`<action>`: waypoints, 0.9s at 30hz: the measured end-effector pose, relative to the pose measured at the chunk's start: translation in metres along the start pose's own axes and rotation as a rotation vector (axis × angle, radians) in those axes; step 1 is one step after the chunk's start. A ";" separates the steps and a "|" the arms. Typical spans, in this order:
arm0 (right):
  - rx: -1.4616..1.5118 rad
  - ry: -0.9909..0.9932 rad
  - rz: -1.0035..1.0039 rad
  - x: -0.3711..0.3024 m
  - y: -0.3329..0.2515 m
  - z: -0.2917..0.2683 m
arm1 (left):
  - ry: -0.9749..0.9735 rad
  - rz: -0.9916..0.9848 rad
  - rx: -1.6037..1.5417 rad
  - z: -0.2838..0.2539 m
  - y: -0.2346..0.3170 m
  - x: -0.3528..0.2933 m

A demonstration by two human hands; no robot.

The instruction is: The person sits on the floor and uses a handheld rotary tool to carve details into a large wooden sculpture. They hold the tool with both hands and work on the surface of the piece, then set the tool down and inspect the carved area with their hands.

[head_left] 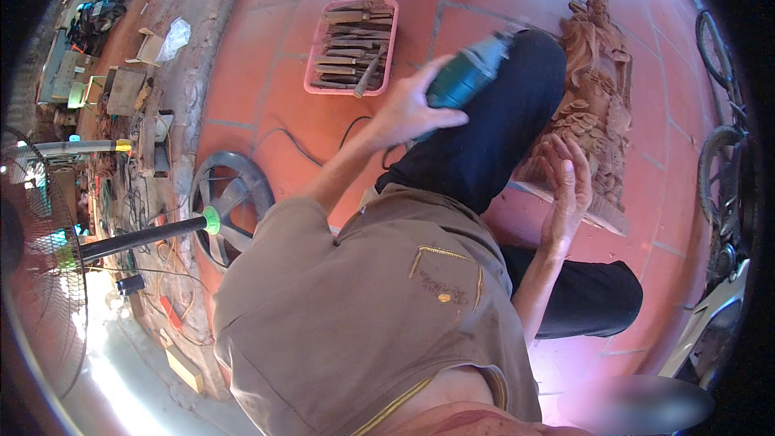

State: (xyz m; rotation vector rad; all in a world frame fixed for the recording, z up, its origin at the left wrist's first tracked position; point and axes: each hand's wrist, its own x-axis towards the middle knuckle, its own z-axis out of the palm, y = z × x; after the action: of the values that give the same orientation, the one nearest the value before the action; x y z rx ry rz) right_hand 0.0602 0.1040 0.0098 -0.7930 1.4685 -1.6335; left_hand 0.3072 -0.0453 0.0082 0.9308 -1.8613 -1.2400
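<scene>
My left hand is wrapped round the teal body of a power tool with a grey head, held over my raised knee. The tool's head is blurred, so its bit or disc cannot be made out. A dark cord trails across the floor under my left forearm. My right hand is raised with its fingers apart, holding nothing. Close beyond it, a brown carved wooden figure with dense relief rests by my right side; whether the fingers touch it is unclear.
A pink basket of chisel-like carving tools sits on the red tiled floor ahead. To my left stand a fan and its round base, beside cluttered scraps and cables. A motorbike lines the right edge.
</scene>
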 end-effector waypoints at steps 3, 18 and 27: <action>0.053 0.062 0.014 0.000 -0.001 -0.010 | 0.116 -0.241 0.036 -0.049 -0.022 -0.007; 0.083 0.098 0.142 0.008 0.026 -0.028 | 0.475 -0.386 0.204 -0.151 -0.210 -0.041; 0.104 0.115 0.167 0.011 0.037 -0.031 | 0.428 -0.445 0.599 -0.162 -0.247 -0.006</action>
State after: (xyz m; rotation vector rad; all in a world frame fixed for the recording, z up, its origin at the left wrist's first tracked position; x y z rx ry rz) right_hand 0.0336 0.1087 -0.0315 -0.5125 1.4737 -1.6359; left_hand 0.4930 -0.1804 -0.1780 1.8507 -1.7385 -0.6170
